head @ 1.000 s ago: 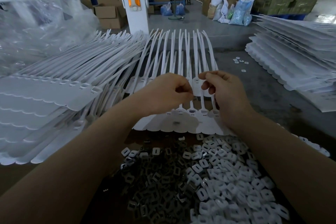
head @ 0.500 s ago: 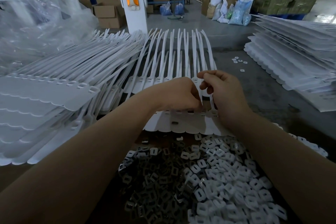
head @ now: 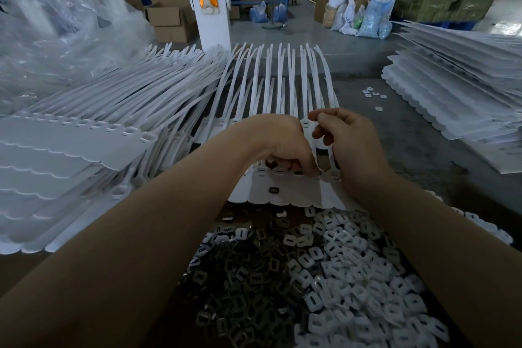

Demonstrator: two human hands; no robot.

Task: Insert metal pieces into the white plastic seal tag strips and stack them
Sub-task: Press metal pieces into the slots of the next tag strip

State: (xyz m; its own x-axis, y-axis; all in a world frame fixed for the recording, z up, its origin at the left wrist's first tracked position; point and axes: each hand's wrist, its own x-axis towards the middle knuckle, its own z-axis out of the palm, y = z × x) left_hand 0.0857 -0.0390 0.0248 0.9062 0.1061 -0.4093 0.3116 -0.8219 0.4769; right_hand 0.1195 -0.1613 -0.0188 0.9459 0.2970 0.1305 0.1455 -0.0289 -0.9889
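**Hands drop to the socket row**

The left hand (head: 285, 147) has come down, fingertips pinched at the seal tag strip (head: 282, 192) on the worktop, apparently seating a metal piece; right hand (head: 353, 144) curled beside, contents hidden; several sockets filled.

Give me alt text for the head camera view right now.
Both hands work at the slot row of a white seal tag strip, left hand fingers curled down on it, right hand beside. Loose metal pieces and white clips lie nearer.
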